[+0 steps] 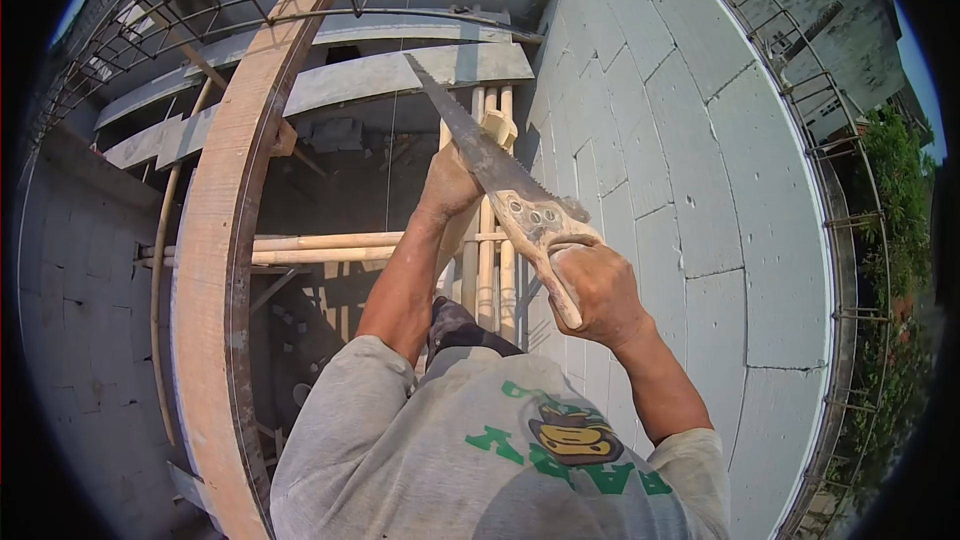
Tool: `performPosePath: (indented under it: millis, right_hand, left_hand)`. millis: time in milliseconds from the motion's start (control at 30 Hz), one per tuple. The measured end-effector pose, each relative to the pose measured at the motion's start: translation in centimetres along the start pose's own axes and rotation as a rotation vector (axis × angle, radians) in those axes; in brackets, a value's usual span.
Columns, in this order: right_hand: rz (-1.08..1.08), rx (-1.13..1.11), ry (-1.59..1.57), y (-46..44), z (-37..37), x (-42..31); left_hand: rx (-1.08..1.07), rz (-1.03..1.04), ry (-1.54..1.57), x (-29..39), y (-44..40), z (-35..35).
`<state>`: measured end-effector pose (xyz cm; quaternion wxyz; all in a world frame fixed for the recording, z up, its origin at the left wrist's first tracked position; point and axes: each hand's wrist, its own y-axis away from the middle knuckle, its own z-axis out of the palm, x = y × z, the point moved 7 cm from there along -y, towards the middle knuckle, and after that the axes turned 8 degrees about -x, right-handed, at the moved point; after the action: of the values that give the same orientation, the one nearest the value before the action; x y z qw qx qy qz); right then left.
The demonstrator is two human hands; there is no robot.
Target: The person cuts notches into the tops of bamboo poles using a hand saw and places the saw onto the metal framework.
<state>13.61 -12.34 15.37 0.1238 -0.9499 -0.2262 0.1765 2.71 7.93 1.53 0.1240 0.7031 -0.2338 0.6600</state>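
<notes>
My right hand (598,290) is closed around the worn wooden handle of a hand saw (482,155). The saw's long dark blade points up and to the left, its toothed edge facing up and right. Behind the blade, my left hand (450,182) grips a pale strip of wood (499,126), whose end shows just past the blade. Part of this hand's fingers is hidden by the saw. Whether the teeth touch the wood I cannot tell.
A thick wooden beam (215,230) runs along the left. Bamboo poles (487,275) lie below my hands, above a deep drop with rubble. A light block wall (660,170) rises at right. Rebar cages (330,10) cross the top, near grey planks (400,75).
</notes>
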Motion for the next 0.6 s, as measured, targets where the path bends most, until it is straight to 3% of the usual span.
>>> performPosePath:
  millis: [167, 300, 367, 400, 500, 600]
  right_hand:
    - [0.065, -0.031, -0.01, 9.5, -3.5, -2.2]
    - [0.081, -0.101, 0.009, 3.1, -1.6, -0.1]
    - [0.01, 0.095, -0.06, -1.2, -0.6, 0.0]
    - [0.002, 0.074, -0.023, -1.4, -0.5, 0.4]
    - [0.097, -0.034, -0.002, 3.4, -1.1, 0.2]
    - [0.057, -0.087, 0.046, 8.1, -3.6, -1.1]
  left_hand:
    - [-0.025, -0.023, 0.007, 0.7, -0.7, 0.5]
    - [-0.02, -0.024, 0.002, 0.0, -0.1, 0.7]
    - [0.009, 0.007, 0.075, -0.3, -0.2, 0.0]
    - [0.003, 0.005, 0.033, 0.0, -1.3, -0.4]
    - [-0.037, -0.049, -0.014, -0.7, -2.0, -0.5]
    - [-0.064, -0.033, 0.058, -0.4, -2.7, -0.2]
